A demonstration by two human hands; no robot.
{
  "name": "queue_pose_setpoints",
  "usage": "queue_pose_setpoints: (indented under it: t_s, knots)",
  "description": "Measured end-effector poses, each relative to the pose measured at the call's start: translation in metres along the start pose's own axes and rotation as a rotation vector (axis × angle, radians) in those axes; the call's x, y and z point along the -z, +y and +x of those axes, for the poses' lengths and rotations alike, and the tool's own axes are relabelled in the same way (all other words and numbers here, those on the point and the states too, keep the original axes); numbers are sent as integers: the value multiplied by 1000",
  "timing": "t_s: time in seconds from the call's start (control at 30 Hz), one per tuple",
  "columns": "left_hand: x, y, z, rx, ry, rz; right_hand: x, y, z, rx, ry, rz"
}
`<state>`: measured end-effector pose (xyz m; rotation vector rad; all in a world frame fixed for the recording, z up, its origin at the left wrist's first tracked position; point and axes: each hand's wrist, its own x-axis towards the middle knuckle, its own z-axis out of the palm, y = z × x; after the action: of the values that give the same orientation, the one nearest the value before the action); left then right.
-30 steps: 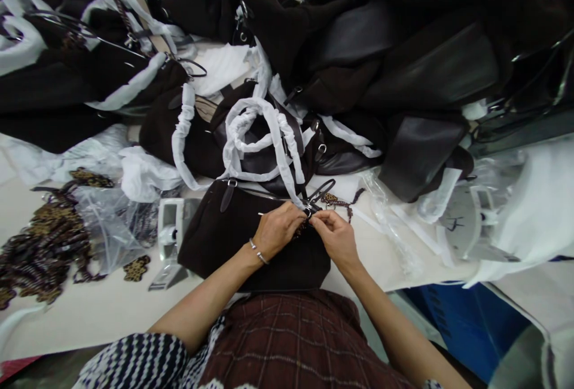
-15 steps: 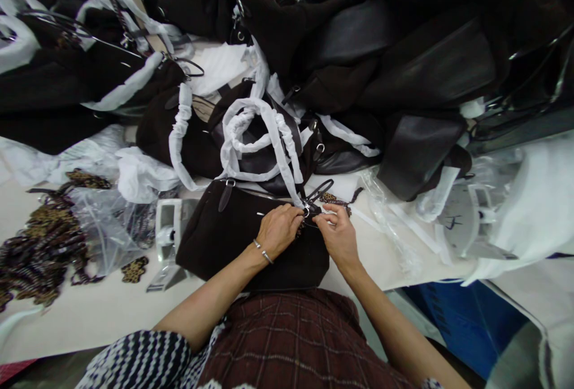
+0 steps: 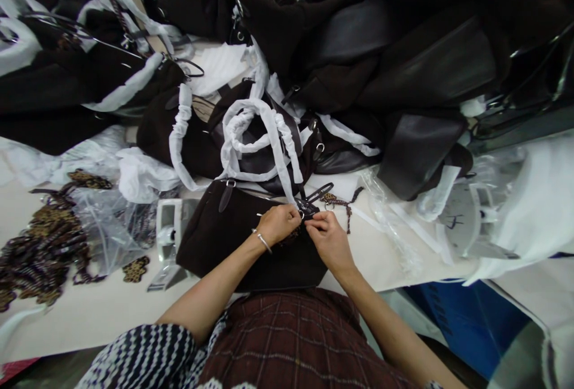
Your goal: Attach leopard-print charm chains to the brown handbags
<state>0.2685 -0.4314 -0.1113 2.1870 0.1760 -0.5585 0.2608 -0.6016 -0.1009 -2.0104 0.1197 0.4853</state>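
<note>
A dark brown suede handbag (image 3: 224, 233) lies flat on the white table (image 3: 89, 311) right in front of me. Its handles are wrapped in white paper (image 3: 273, 132). My left hand (image 3: 278, 224) and my right hand (image 3: 327, 239) meet at the bag's upper right corner, both pinched on the metal ring hardware (image 3: 307, 208) where the strap joins. A leopard-print charm shows partly under my fingers. A thin bracelet sits on my left wrist.
A big heap of dark bags (image 3: 381, 60) with paper-wrapped handles fills the far side. Leopard-print charms (image 3: 40, 245) and clear plastic bags (image 3: 107, 221) lie at left, beside a small clear stand (image 3: 168, 239). White sheeting (image 3: 515, 210) and a blue bin (image 3: 448, 317) are at right.
Both hands stayed at the strap ring. My right hand drew slightly left and closer to the left hand; the fingers shifted their pinch on the hardware.
</note>
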Motion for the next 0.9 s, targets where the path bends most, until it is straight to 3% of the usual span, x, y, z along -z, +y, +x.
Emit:
queue_pose_setpoints:
  t_s: [0.13,0.33,0.57,0.9]
  knots:
    - [-4,-7,3,39,-41,-317,-1,-1,-3,32,13,5]
    - [-20,-8,-2,43,129,-444,-4,-10,2,117,64,-63]
    - [-25,-13,-13,145,226,-741,0,-16,19,179,22,-219]
    - [-31,-15,-13,138,286,-525,-2,-32,43,169,-213,-465]
